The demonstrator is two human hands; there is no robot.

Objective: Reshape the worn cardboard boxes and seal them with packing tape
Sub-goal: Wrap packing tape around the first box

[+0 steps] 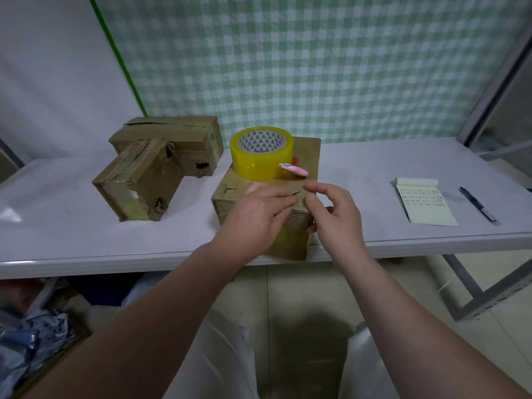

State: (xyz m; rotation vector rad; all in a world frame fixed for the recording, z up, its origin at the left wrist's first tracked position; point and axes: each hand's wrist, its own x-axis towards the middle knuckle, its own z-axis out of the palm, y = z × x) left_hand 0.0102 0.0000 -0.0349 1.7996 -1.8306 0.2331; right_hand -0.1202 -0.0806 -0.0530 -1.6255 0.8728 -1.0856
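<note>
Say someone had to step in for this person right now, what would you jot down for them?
Left hand: flat on the near box, pressing its top.
Right hand: thumb and forefinger close together at that box's top edge; whether they pinch tape is unclear.
Tape roll and pink cutter sit on that box.
Done: yellowish tape shows on its front.
Left to do: finish this box, then the torn box and rear box further left.

Box (228, 188) front — behind left hand (253, 221)
</note>
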